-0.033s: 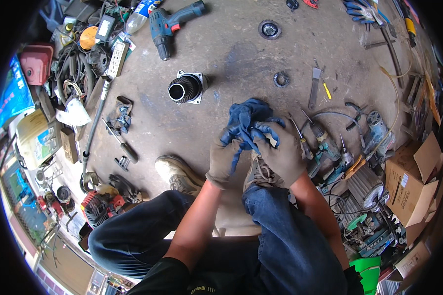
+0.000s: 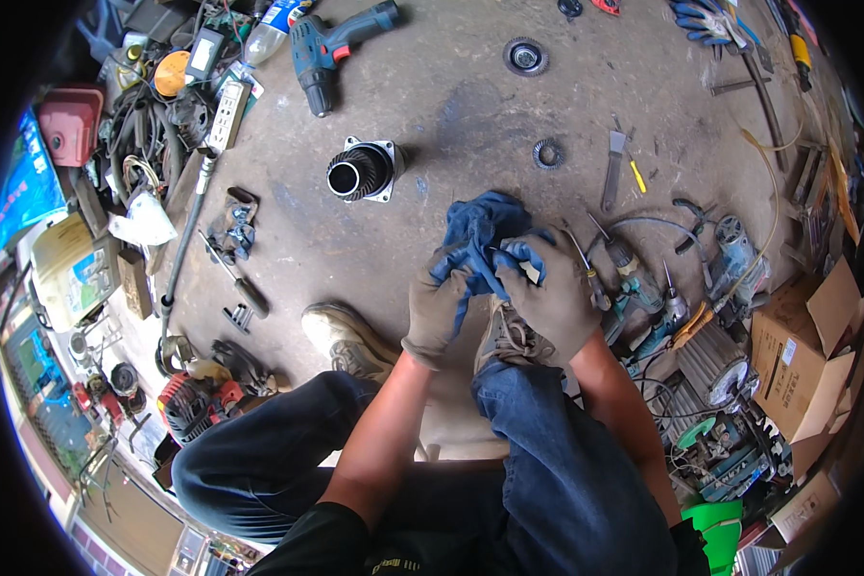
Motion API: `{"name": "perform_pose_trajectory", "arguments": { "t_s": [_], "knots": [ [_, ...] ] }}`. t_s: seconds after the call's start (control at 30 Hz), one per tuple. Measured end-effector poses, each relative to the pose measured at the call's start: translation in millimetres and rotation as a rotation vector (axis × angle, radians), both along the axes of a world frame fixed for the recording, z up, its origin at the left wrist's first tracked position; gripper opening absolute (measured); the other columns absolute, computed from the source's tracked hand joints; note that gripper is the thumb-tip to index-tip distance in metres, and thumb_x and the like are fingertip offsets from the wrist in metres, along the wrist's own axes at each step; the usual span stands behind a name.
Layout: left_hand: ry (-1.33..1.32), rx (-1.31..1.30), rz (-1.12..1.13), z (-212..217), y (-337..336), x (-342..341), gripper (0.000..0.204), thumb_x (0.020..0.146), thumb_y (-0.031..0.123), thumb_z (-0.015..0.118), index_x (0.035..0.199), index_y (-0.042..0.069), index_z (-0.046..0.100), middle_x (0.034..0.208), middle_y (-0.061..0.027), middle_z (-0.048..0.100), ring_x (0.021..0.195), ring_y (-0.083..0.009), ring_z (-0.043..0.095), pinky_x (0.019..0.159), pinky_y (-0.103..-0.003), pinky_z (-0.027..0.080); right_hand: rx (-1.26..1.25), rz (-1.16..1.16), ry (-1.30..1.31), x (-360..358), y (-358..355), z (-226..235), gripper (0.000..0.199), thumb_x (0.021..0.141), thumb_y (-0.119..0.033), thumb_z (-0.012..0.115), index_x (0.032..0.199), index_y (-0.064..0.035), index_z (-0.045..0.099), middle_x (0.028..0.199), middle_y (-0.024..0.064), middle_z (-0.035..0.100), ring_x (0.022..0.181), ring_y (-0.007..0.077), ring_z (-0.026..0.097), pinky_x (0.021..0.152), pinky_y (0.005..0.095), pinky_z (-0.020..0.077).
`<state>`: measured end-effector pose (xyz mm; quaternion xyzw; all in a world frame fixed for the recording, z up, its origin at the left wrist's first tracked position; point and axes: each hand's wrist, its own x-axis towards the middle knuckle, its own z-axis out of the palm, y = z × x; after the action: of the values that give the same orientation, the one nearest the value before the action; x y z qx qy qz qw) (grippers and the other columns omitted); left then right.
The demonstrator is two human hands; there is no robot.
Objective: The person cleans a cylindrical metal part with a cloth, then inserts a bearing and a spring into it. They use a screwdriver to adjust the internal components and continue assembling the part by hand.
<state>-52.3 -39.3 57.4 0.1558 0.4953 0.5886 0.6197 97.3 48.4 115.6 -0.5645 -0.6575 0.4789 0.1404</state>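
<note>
Both my hands wear grey gloves with blue palms and are closed on a crumpled blue cloth [image 2: 488, 219] above my shoe. My left hand [image 2: 436, 305] grips the cloth's near left side. On its right side my right hand [image 2: 553, 296] pinches it, fingers curled. A small pale tip shows between the hands, too small to name. Beyond them stands a metal gear shaft with a hollow end [image 2: 345, 179], set in a square flange [image 2: 390, 154]. A small ring gear [image 2: 547, 154] lies to the far right of the cloth, and a larger round gear [image 2: 526, 58] lies farther off.
A cordless drill [image 2: 319, 60] lies far left of centre. Right of my hands are a flat scraper [image 2: 613, 173], a yellow screwdriver [image 2: 637, 177], power tools [image 2: 634, 274] and a cardboard box [image 2: 799, 360]. Left are a screwdriver [image 2: 250, 296], a long bar [image 2: 188, 235] and a power strip [image 2: 228, 117].
</note>
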Motion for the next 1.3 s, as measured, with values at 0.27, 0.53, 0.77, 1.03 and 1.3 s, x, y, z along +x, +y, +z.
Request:
{"name": "perform_pose_trajectory", "arguments": {
  "t_s": [0.27, 0.53, 0.77, 1.03, 1.3],
  "knots": [
    [0.066, -0.194, -0.008, -11.9, 4.3, 0.8, 0.029, 0.103, 0.015, 0.056, 0.126, -0.003, 0.061, 0.094, -0.0025, 0.068, 0.083, -0.0092, 0.061, 0.075, -0.026, 0.052, -0.280, -0.381, 0.610, 12.5, 1.8, -2.3, 0.013, 0.097, -0.005, 0.065, 0.107, 0.0014, 0.069, 0.096, 0.0047, 0.072, 0.088, 0.0084, 0.062, 0.081, 0.0259, 0.0518],
    [1.128, -0.273, -0.802, 50.4, 31.4, -14.4, 0.058, 0.089, 0.030, 0.069, 0.139, 0.007, 0.052, 0.133, -0.0256, 0.057, 0.106, -0.0427, 0.065, 0.093, -0.051, 0.051, -0.317, -0.412, 0.596, 13.9, 3.3, 2.0, 0.013, 0.094, -0.003, 0.065, 0.106, 0.0015, 0.068, 0.094, 0.0026, 0.069, 0.087, 0.0085, 0.061, 0.081, 0.0246, 0.0505],
    [1.285, -0.046, -1.514, 122.1, 75.9, -52.6, 0.049, 0.094, 0.034, 0.063, 0.136, 0.009, 0.055, 0.132, -0.0225, 0.058, 0.112, -0.0432, 0.064, 0.095, -0.050, 0.051, -0.250, -0.406, 0.627, 19.2, 12.1, -21.7, 0.015, 0.096, -0.004, 0.063, 0.109, 0.0040, 0.067, 0.101, 0.0051, 0.070, 0.090, 0.0098, 0.063, 0.084, 0.0254, 0.0521],
    [1.475, -0.224, -1.421, 204.8, 84.2, -163.1, 0.037, 0.094, 0.027, 0.068, 0.119, 0.002, 0.063, 0.107, -0.0172, 0.068, 0.106, -0.0312, 0.067, 0.088, -0.042, 0.053, -0.432, -0.306, 0.938, -19.2, 37.3, 1.7, 0.018, 0.100, -0.006, 0.059, 0.112, 0.0052, 0.067, 0.096, 0.0078, 0.071, 0.073, 0.0122, 0.066, 0.067, 0.0302, 0.0599],
    [0.926, -0.114, -0.466, 133.2, 68.9, -184.5, 0.057, 0.088, 0.013, 0.079, 0.138, 0.003, 0.053, 0.116, -0.0040, 0.061, 0.075, -0.0037, 0.058, 0.065, -0.023, 0.049, -0.583, 0.004, 0.748, -85.4, 90.7, 37.3, 0.018, 0.097, -0.006, 0.063, 0.111, 0.0018, 0.070, 0.093, 0.0016, 0.071, 0.082, 0.0051, 0.061, 0.068, 0.0220, 0.0531]
  ]
}}
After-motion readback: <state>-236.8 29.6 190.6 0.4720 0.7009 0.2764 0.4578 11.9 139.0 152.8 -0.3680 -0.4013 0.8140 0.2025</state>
